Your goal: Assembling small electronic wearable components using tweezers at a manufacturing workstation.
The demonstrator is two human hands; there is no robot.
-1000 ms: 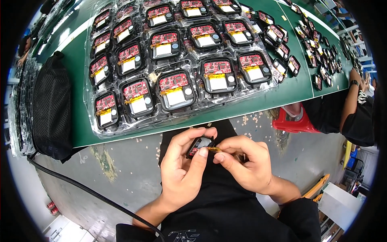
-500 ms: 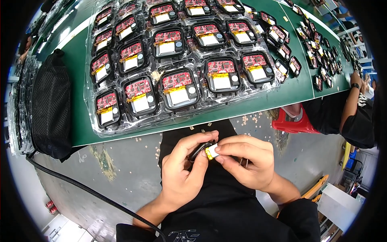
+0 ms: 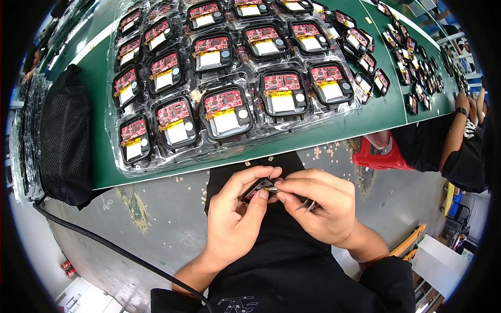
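Observation:
Over my lap, my left hand (image 3: 233,219) holds a small black device case (image 3: 254,189) with a red circuit board inside, its thumb along the near side. The fingertips of my right hand (image 3: 329,208) pinch a small flat battery (image 3: 271,189), seen nearly edge-on at the case's right side. Whether the battery touches the case's inside cannot be made out. Metal tweezers (image 3: 308,205) are tucked in the curled fingers of that same right hand, tips pointing out below. My fingers partly cover both case and battery.
A clear plastic tray (image 3: 203,148) on the green table (image 3: 250,155) carries rows of similar cases. More cases (image 3: 412,62) lie loose at the right. A black mesh bag (image 3: 65,141) hangs at the left, with a black cable. Another person's arm (image 3: 454,135) and a red stool (image 3: 378,156) are at the right.
The battery has turned from showing its white face and yellow tape to nearly edge-on, beside the case. The case has tilted, so its red board shows. The tweezers show more below my right fingers.

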